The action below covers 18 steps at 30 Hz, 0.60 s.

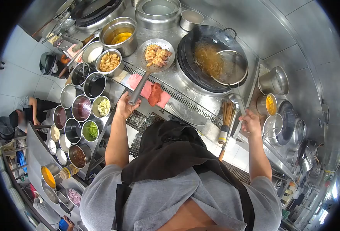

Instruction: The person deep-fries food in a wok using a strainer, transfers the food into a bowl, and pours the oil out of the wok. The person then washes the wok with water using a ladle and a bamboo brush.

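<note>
My left hand [126,106] is closed around the end of the handle of a perforated skimmer [167,66]. Golden-brown fried pieces [156,56] lie in its round bowl, over the steel stove top. My right hand [250,122] grips a steel ladle [235,99], its bowl pointing toward the wok. To the upper right of the skimmer sits a dark wok [185,57] with bubbling yellowish oil [208,57]. A wire-rimmed strainer [242,73] rests inside the wok on its right side. Folded pink and red cloths [154,95] lie beneath the skimmer's handle.
Steel pots of ingredients crowd the left, among them golden chunks [109,62] and chopped greens [90,131]. A bamboo brush [226,115] stands by the front edge, left of the ladle. More pots [274,81] stand at right. A person [35,109] is at far left.
</note>
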Available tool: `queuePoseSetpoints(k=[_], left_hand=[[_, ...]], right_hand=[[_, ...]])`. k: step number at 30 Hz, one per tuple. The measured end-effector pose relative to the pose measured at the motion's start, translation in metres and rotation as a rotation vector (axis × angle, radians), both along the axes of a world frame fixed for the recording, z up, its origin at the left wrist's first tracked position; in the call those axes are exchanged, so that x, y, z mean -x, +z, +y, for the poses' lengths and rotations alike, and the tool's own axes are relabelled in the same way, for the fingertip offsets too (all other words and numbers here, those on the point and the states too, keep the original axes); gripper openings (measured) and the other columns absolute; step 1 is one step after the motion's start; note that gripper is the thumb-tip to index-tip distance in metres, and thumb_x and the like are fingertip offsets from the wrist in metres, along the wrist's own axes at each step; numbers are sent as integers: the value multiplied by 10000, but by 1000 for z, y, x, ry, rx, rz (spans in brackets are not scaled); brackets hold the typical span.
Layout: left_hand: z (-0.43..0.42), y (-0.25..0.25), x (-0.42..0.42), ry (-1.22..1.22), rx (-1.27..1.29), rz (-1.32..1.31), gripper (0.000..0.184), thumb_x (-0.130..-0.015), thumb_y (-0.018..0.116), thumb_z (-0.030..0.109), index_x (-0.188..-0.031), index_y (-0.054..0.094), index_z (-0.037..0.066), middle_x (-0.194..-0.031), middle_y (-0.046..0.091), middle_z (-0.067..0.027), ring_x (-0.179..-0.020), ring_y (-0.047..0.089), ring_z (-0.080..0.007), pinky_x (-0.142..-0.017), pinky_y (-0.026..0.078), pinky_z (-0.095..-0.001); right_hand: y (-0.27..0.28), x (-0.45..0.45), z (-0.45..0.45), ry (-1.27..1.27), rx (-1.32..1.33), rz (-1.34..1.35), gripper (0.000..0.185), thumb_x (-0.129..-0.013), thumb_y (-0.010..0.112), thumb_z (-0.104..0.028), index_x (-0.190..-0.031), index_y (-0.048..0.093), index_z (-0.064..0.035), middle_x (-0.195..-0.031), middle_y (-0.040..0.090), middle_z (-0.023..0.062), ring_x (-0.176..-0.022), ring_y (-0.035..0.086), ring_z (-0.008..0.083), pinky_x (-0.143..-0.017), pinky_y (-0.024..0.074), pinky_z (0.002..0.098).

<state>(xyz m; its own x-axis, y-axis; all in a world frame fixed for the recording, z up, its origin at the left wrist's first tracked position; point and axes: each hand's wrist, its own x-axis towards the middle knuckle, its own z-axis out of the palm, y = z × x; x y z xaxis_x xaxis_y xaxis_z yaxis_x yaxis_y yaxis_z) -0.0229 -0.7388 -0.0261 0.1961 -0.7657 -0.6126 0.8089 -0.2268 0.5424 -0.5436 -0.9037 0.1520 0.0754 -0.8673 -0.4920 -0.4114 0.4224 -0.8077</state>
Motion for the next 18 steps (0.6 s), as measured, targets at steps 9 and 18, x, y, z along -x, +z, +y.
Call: queuePoseSetpoints(k=[9, 18], left_hand=[[70, -66, 18, -275, -272, -51, 497, -920, 430, 464, -820, 602, 9, -652, 622, -89, -469, 551, -149, -377, 377, -203], [157, -160, 56, -679, -866, -361, 284, -878, 510, 175, -982, 573, -82, -773, 626, -179, -544, 627, -288, -504, 562, -398]], right_hand=[[-35, -64, 7, -73, -80, -462, 437, -791, 540, -15, -1200, 460, 116, -728, 608, 101, -405, 466, 112, -319, 332, 219], [-52, -118, -51, -193, 2, -558, 381, -790, 542, 4, -1144, 458, 117, -768, 626, 125, -447, 477, 106, -353, 326, 209]])
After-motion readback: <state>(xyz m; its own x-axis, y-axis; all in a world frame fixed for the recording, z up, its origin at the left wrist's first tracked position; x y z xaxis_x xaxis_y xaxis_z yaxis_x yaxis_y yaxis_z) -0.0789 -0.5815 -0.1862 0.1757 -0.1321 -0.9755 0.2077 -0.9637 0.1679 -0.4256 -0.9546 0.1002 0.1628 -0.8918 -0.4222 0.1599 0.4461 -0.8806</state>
